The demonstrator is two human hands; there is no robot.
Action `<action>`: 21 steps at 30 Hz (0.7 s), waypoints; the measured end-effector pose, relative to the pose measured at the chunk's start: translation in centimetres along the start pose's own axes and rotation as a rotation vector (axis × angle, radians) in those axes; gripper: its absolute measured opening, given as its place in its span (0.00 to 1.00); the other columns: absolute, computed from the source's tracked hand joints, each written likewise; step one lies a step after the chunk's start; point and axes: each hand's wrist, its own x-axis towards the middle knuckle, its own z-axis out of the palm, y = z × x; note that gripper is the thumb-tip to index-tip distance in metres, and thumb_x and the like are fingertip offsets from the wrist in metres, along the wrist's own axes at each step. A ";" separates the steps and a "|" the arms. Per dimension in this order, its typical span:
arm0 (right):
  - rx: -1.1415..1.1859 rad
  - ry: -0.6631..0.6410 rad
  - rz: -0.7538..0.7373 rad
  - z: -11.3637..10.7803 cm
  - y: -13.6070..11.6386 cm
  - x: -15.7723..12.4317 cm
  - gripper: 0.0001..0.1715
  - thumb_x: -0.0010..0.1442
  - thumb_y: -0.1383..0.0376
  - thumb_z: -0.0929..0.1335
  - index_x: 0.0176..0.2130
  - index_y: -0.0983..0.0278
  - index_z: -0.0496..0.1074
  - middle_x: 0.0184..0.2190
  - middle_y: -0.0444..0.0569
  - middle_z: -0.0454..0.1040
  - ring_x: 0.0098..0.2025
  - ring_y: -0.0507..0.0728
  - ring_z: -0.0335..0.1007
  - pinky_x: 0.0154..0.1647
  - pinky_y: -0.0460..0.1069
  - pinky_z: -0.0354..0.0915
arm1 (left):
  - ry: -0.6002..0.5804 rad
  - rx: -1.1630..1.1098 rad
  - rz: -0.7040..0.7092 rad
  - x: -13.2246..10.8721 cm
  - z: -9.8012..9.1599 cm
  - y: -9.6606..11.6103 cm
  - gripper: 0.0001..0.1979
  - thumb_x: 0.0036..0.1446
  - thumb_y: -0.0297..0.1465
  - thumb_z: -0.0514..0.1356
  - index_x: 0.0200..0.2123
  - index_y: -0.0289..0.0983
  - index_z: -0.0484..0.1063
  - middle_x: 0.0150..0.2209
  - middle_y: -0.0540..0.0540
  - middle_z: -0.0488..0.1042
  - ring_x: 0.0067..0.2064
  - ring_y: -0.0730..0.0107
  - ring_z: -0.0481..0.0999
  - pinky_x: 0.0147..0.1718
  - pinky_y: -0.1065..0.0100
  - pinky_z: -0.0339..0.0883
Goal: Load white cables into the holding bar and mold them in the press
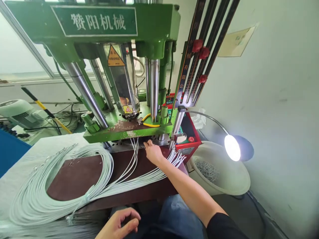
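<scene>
A loop of white cables (99,192) sits on the bench (50,139), the left hand (119,223) has finger and thumb apart, some cables (136,156) poke under the green press (159,26), and I can't tell if the right hand (154,154) there grips anything.

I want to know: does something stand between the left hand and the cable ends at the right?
Yes: in this view, the right forearm crosses over the cables, between the left hand and the cable ends. Whether it touches them is unclear.
</scene>
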 end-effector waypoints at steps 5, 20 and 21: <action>-0.023 -0.035 -0.013 1.7 1.8 -1.0 0.17 0.64 0.70 0.62 0.52 0.67 0.68 0.53 0.60 0.67 0.41 0.58 0.76 0.39 0.50 0.70 | 0.220 0.095 0.110 -0.5 -0.2 2.1 0.18 0.58 0.47 0.57 0.37 0.39 0.76 0.31 0.48 0.79 0.35 0.66 0.76 0.39 0.69 0.68; 0.679 0.405 -0.219 5.2 0.7 -16.6 0.11 0.65 0.67 0.63 0.47 0.64 0.71 0.37 0.49 0.75 0.35 0.52 0.72 0.36 0.44 0.67 | 0.425 0.757 0.269 8.7 -2.3 3.5 0.17 0.57 0.42 0.54 0.44 0.38 0.72 0.39 0.42 0.76 0.44 0.54 0.76 0.47 0.54 0.69; 0.698 0.399 -0.208 5.5 0.7 -17.2 0.11 0.65 0.67 0.63 0.46 0.64 0.72 0.36 0.49 0.75 0.33 0.51 0.71 0.34 0.44 0.67 | 0.380 0.756 0.213 8.8 -2.4 4.0 0.17 0.56 0.42 0.55 0.43 0.38 0.71 0.37 0.44 0.75 0.42 0.56 0.76 0.45 0.56 0.69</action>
